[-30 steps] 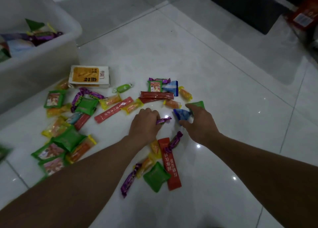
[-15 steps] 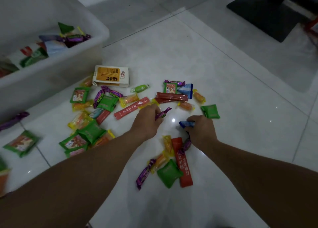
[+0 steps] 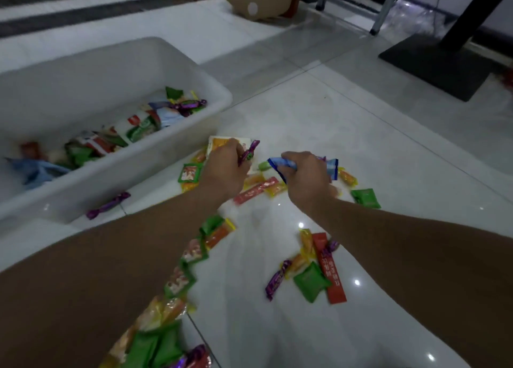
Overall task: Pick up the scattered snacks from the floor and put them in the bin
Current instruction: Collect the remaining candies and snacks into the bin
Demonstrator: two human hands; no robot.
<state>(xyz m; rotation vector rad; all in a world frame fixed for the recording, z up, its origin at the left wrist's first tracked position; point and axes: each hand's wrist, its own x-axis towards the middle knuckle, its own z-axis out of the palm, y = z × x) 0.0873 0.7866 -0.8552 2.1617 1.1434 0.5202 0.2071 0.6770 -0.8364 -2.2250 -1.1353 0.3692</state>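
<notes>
Your left hand (image 3: pixel 224 173) grips a purple-wrapped candy (image 3: pixel 249 152), fingers curled round it. Your right hand (image 3: pixel 308 180) holds a blue packet (image 3: pixel 279 164) likewise. Both hands are beside each other, just right of the white bin (image 3: pixel 111 173), which contains several snacks (image 3: pixel 141 129). Loose snacks (image 3: pixel 312 281) lie scattered on the tiled floor (image 3: pixel 305 118) beneath your forearms and beside the bin.

One head-worn wide-angle view looks forward and down, close above the tiled floor (image 3: pixel 319 123), bin (image 3: pixel 155 170) at left, far edges probably motion-blurred.
</notes>
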